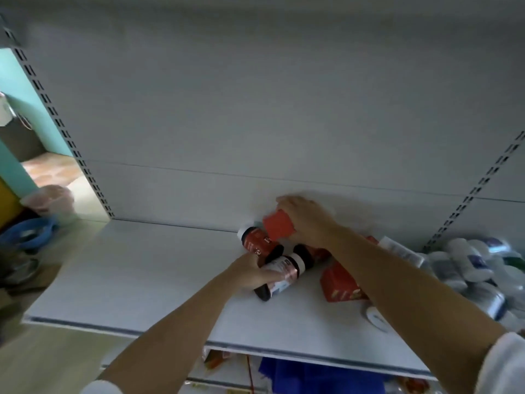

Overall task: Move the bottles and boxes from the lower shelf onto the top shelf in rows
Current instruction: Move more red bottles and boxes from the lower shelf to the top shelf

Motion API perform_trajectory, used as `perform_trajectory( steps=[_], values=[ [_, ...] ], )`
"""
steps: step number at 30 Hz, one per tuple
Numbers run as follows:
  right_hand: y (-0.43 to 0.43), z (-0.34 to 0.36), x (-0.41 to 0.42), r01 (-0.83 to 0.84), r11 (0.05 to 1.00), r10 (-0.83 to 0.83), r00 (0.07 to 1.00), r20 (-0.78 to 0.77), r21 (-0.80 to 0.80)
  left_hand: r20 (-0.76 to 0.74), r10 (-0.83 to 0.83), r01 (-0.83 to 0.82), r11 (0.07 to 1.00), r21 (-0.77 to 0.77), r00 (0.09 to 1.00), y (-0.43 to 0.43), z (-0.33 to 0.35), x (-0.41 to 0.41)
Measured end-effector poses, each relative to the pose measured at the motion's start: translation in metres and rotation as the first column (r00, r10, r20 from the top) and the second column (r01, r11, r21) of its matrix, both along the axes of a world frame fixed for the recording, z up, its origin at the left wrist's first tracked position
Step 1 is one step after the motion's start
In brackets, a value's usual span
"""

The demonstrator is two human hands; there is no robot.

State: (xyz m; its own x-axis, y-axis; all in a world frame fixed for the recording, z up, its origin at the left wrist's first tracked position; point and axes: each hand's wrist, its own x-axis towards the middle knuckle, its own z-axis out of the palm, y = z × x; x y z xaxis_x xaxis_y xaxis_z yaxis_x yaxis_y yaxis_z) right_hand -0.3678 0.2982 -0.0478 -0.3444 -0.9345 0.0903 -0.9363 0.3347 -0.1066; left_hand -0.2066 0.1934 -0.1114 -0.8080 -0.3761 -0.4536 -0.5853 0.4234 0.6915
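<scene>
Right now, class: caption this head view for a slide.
Left hand grips a dark bottle, right hand holds a red box at the white shelf.

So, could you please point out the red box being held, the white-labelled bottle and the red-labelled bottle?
held red box (277, 229): head view, its red front face.
white-labelled bottle (284, 268): head view, its label.
red-labelled bottle (255, 240): head view, its label.

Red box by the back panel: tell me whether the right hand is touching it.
Touching. In the head view the right hand grips the red box, fingers curled over its top.
</scene>
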Motion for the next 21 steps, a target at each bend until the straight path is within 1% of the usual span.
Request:
perform_trajectory(
  steps=[1, 2, 3, 4, 5, 7, 8, 9, 10, 11, 12, 13, 15, 18, 21],
  values=[
    [0.004, 0.005, 0.005, 0.095, 0.987, -0.073, 0.983, 0.169, -0.130, 0.006, 0.053, -0.053, 0.995, 0.079, 0.999, -0.003, 0.003, 0.006],
    [0.008, 0.012, 0.012, 0.213, 0.945, -0.120, 0.932, 0.342, -0.249, 0.000, 0.128, -0.125, 0.972, 0.201, 0.992, -0.006, 0.008, 0.013],
    [0.012, 0.020, 0.019, 0.336, 0.880, -0.142, 0.860, 0.491, -0.335, -0.006, 0.218, -0.202, 0.916, 0.347, 0.976, -0.006, 0.016, 0.020],
    [0.016, 0.029, 0.026, 0.446, 0.811, -0.146, 0.781, 0.608, -0.378, -0.007, 0.312, -0.267, 0.824, 0.500, 0.950, -0.005, 0.026, 0.027],
    [0.021, 0.036, 0.032, 0.535, 0.749, -0.133, 0.699, 0.703, -0.390, -0.013, 0.387, -0.295, 0.723, 0.624, 0.922, -0.003, 0.037, 0.034],
    [0.031, 0.050, 0.049, 0.676, 0.638, -0.034, 0.502, 0.864, -0.368, -0.051, 0.487, -0.274, 0.572, 0.773, 0.872, -0.002, 0.058, 0.049],
    [0.036, 0.056, 0.059, 0.744, 0.576, 0.064, 0.372, 0.926, -0.339, -0.067, 0.522, -0.246, 0.506, 0.827, 0.850, -0.003, 0.070, 0.056],
    [0.042, 0.063, 0.070, 0.806, 0.518, 0.181, 0.222, 0.958, -0.285, -0.078, 0.555, -0.223, 0.453, 0.863, 0.828, -0.004, 0.080, 0.065],
    [0.050, 0.071, 0.083, 0.848, 0.483, 0.305, 0.070, 0.950, -0.217, -0.094, 0.574, -0.199, 0.426, 0.883, 0.814, -0.003, 0.091, 0.073],
    [0.058, 0.080, 0.095, 0.868, 0.475, 0.407, -0.070, 0.911, -0.146, -0.116, 0.582, -0.171, 0.415, 0.893, 0.805, -0.003, 0.101, 0.082],
    [0.065, 0.089, 0.108, 0.872, 0.481, 0.477, -0.173, 0.862, -0.091, -0.145, 0.580, -0.139, 0.417, 0.898, 0.801, -0.001, 0.112, 0.090],
    [0.073, 0.099, 0.125, 0.864, 0.498, 0.520, -0.235, 0.822, -0.069, -0.185, 0.570, -0.108, 0.440, 0.891, 0.801, 0.002, 0.124, 0.103],
    [0.083, 0.115, 0.150, 0.848, 0.526, 0.529, -0.263, 0.807, -0.068, -0.267, 0.525, -0.064, 0.528, 0.847, 0.808, 0.010, 0.145, 0.118],
    [0.096, 0.146, 0.194, 0.831, 0.544, 0.497, -0.211, 0.841, -0.113, -0.405, 0.428, 0.034, 0.652, 0.757, 0.808, 0.019, 0.183, 0.150],
    [0.108, 0.182, 0.233, 0.827, 0.543, 0.486, -0.166, 0.858, -0.147, -0.545, 0.310, 0.140, 0.761, 0.634, 0.779, 0.023, 0.224, 0.179]
  ],
)
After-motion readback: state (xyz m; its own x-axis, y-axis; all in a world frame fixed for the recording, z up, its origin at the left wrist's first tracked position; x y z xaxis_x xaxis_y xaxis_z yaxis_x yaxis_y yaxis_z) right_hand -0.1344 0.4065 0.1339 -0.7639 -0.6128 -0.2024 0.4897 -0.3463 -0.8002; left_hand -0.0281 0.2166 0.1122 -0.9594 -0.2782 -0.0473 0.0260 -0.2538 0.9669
